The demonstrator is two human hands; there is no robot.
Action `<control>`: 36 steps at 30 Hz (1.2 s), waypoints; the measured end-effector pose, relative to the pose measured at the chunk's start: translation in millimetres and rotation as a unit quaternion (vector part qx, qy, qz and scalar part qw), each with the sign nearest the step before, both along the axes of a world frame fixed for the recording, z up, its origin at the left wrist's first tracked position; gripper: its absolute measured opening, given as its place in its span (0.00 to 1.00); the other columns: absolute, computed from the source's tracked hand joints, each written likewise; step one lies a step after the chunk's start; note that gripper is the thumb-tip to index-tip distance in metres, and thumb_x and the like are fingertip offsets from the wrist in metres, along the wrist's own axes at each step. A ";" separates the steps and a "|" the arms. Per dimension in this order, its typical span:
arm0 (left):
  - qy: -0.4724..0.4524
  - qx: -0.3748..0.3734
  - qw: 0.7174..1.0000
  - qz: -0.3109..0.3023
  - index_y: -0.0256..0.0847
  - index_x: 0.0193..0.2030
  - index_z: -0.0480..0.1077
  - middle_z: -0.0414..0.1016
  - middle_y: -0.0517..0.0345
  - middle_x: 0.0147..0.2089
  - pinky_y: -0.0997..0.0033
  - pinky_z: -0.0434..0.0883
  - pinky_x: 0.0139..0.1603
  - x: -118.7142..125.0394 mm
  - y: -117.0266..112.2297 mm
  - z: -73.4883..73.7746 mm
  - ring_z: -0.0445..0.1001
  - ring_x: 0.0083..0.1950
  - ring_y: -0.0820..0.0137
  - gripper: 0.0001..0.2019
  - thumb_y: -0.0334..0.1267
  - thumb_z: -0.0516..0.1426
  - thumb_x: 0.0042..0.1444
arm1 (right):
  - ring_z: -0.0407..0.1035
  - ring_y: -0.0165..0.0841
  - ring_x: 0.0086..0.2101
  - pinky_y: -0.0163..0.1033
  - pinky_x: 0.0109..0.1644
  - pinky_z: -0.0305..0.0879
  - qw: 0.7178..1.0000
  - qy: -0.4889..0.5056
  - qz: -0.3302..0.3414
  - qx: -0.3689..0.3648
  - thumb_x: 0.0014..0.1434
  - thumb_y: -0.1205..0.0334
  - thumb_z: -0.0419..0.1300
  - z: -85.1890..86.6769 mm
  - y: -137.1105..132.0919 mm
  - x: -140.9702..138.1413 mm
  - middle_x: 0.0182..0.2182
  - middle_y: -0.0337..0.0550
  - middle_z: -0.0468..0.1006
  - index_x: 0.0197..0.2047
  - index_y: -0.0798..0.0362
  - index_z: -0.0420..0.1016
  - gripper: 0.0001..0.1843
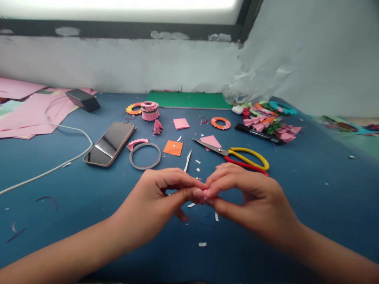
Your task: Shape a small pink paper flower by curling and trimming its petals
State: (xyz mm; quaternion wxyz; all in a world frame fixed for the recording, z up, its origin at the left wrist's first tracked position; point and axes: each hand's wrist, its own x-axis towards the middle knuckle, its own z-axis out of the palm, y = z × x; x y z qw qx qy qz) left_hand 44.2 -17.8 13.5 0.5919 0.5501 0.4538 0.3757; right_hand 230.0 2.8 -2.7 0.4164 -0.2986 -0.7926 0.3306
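Note:
Between my two hands, over the front middle of the blue table, a small piece of pink paper (205, 193) is pinched; most of it is hidden by the fingers. My left hand (168, 193) grips it with thumb and index finger. From the other side, the fingertips of my right hand (248, 193) close on the same piece. Just beyond them lie scissors (227, 151) with yellow and red handles, a small pointed white tool (188, 160), an orange paper square (173, 148) and a pink paper square (213, 142). A grey tape ring (160, 154) rests left of these.
A phone (109, 144), a white cable (74, 129) and a black box (83, 99) are on the left, near pink sheets (32, 112). Folded-paper rings (150, 111) stand at the back. A black marker (259, 134) lies by a pile of paper pieces (266, 118).

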 end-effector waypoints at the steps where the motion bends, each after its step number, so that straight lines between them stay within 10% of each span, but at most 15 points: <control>1: -0.002 0.003 1.000 -0.001 0.45 0.34 0.80 0.75 0.59 0.30 0.82 0.76 0.22 0.2 -0.2 -0.7 0.73 0.32 0.72 0.05 0.34 0.62 0.51 | 0.70 0.29 0.34 0.35 0.41 0.66 1.000 -0.004 0.004 0.004 0.49 0.75 0.64 0.3 0.2 0.2 0.29 0.36 0.78 0.31 0.51 0.75 0.09; 15: 0.040 0.140 0.989 -0.002 0.48 0.35 0.79 0.73 0.61 0.31 0.81 0.76 0.22 -1.3 -3.1 -11.5 0.73 0.28 0.75 0.11 0.28 0.58 0.53 | 0.69 0.28 0.33 0.36 0.38 0.66 0.985 0.019 -0.015 -0.169 0.55 0.64 0.62 -13.2 -3.4 -0.8 0.31 0.32 0.72 0.33 0.46 0.68 0.05; 23: 0.077 0.178 0.981 0.025 0.45 0.36 0.79 0.75 0.60 0.33 0.81 0.76 0.21 -0.7 -1.9 -12.0 0.74 0.25 0.76 0.07 0.31 0.61 0.51 | 0.70 0.26 0.34 0.31 0.38 0.67 0.997 0.027 -0.075 -0.014 0.51 0.70 0.64 -13.5 -3.4 -4.0 0.29 0.31 0.75 0.32 0.47 0.72 0.08; 36: 0.118 0.299 0.946 0.049 0.42 0.39 0.78 0.79 0.60 0.36 0.86 0.74 0.27 -1.7 -0.2 -8.6 0.77 0.33 0.76 0.11 0.26 0.60 0.51 | 0.72 0.23 0.31 0.25 0.36 0.70 0.994 0.054 -0.043 -0.084 0.55 0.67 0.63 2.8 -4.5 -2.8 0.29 0.33 0.78 0.34 0.49 0.75 0.03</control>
